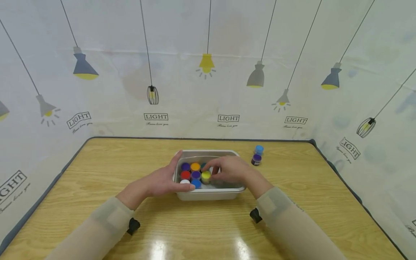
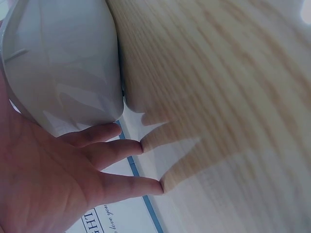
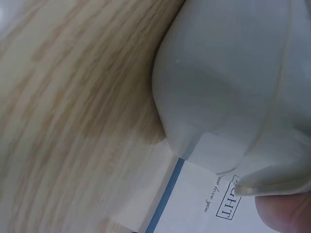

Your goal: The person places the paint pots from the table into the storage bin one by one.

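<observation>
A whitish rectangular plastic tub (image 1: pixel 208 195) stands on the table and holds several small paint jars. Among the jars inside are a red one (image 1: pixel 185 174), an orange one (image 1: pixel 195 166), a blue one (image 1: pixel 196 183) and a yellow one (image 1: pixel 206 176). My left hand (image 1: pixel 162 179) steadies the tub's left end, thumb along the front rim. In the left wrist view its other fingers (image 2: pixel 129 186) spread straight outside the tub wall. Reaching over the right end, my right hand (image 1: pixel 232 168) pinches the yellow jar with thumb and index finger; its other fingers are partly hidden.
Behind the tub to the right, a light-blue jar (image 1: pixel 259 150) and a dark purple jar (image 1: pixel 256 159) stand on the wooden table (image 1: pixel 113 155). A lamp-printed cloth (image 1: pixel 182 108) borders the table at the back and sides.
</observation>
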Tool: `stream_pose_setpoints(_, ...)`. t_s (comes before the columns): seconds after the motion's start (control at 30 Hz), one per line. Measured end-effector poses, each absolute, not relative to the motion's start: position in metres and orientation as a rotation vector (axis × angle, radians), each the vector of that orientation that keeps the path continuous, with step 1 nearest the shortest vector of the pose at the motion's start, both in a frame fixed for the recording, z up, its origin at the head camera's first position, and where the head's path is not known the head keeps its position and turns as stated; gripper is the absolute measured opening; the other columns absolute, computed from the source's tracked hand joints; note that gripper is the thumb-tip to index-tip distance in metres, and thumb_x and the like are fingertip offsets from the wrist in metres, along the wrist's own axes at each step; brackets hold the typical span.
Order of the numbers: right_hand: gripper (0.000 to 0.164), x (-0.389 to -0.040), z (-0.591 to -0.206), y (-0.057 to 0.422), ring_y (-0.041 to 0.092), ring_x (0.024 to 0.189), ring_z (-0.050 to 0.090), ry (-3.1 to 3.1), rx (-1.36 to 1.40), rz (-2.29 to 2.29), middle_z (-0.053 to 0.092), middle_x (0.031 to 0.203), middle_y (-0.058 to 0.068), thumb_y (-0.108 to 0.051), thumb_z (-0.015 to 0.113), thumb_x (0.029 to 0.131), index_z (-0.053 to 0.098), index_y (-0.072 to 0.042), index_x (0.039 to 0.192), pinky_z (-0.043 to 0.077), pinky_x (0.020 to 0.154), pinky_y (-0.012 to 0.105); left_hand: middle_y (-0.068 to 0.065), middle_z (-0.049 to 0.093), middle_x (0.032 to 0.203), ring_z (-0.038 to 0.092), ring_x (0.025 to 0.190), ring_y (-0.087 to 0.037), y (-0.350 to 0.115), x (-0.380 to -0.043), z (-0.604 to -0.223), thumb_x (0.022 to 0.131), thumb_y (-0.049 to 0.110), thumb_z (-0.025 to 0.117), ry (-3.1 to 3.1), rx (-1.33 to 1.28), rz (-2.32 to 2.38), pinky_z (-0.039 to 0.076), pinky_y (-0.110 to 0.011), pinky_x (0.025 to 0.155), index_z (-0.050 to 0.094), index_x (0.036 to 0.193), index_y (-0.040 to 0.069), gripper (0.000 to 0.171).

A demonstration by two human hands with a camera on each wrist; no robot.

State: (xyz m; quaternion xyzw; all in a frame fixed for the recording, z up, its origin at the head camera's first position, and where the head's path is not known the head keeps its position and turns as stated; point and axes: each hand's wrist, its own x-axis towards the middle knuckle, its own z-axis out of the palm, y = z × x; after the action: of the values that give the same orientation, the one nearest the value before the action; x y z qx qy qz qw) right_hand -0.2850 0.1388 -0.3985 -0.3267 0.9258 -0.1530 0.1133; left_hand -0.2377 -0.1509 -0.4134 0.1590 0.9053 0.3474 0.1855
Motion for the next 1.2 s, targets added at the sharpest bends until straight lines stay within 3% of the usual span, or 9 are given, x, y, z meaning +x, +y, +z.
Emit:
stream_pose_setpoints(0.2, 0.034, -0.284, -0.398, 0.14, 0.007, 0.076, 0.063, 2.735, -0.962, -0.464, 0.074, 0.097, -0.017, -0.029, 0.082, 0.099, 0.077, -0.035, 0.133, 0.055, 0.076, 0.032, -0.024, 0.037, 0.175, 0.05, 0.152, -0.046, -0.15, -0.237, -0.412, 0.087, 0.079, 0.076, 2.547, 0.424, 0.973, 0.038, -0.07, 0.125, -0.012, 0.177, 0.029, 0.136)
stream_pose_setpoints(0.4, 0.03, -0.284, -0.398, 0.141, 0.01, 0.081, 0.063, 2.735, -0.918, -0.608, 0.071, 0.095, -0.015, -0.031, 0.079, 0.101, 0.078, -0.034, 0.13, 0.055, 0.076, 0.033, -0.024, 0.035, 0.176, 0.049, 0.154, -0.046, -0.152, -0.237, -0.411, 0.087, 0.079, 0.076, 2.545, 0.427, 0.983, 0.037, -0.07, 0.126, -0.013, 0.177, 0.03, 0.135)
stream_pose_setpoints(0.7, 0.025, -0.285, -0.399, 0.155, 0.02, 0.087, 0.061, 2.644, -0.804, -1.268, 0.074, 0.102, 0.003, -0.023, 0.078, 0.103, 0.079, -0.015, 0.127, 0.052, 0.074, 0.026, -0.024, 0.035, 0.176, 0.049, 0.153, -0.046, -0.152, -0.236, -0.411, 0.087, 0.078, 0.076, 2.539, 0.434, 0.991, 0.037, -0.07, 0.126, -0.013, 0.177, 0.029, 0.135)
stream_pose_setpoints(0.93, 0.027, -0.29, -0.391, 0.182, 0.022, 0.093, 0.062, 2.674, -0.649, -1.381, 0.074, 0.109, 0.006, -0.026, 0.077, 0.104, 0.077, -0.015, 0.129, 0.052, 0.077, 0.027, -0.025, 0.03, 0.179, 0.046, 0.156, -0.047, -0.151, -0.235, -0.411, 0.088, 0.079, 0.075, 2.537, 0.444, 0.976, 0.037, -0.07, 0.127, -0.013, 0.177, 0.029, 0.135)
stream_pose_setpoints(1.2, 0.029, -0.301, -0.389, 0.236, 0.026, 0.089, 0.064, 2.746, -0.541, -1.378, 0.073, 0.11, 0.01, -0.026, 0.075, 0.106, 0.076, -0.011, 0.131, 0.056, 0.07, 0.031, -0.023, 0.023, 0.182, 0.04, 0.16, -0.049, -0.153, -0.236, -0.411, 0.088, 0.079, 0.075, 2.533, 0.435, 0.976, 0.034, -0.07, 0.128, -0.013, 0.176, 0.03, 0.134)
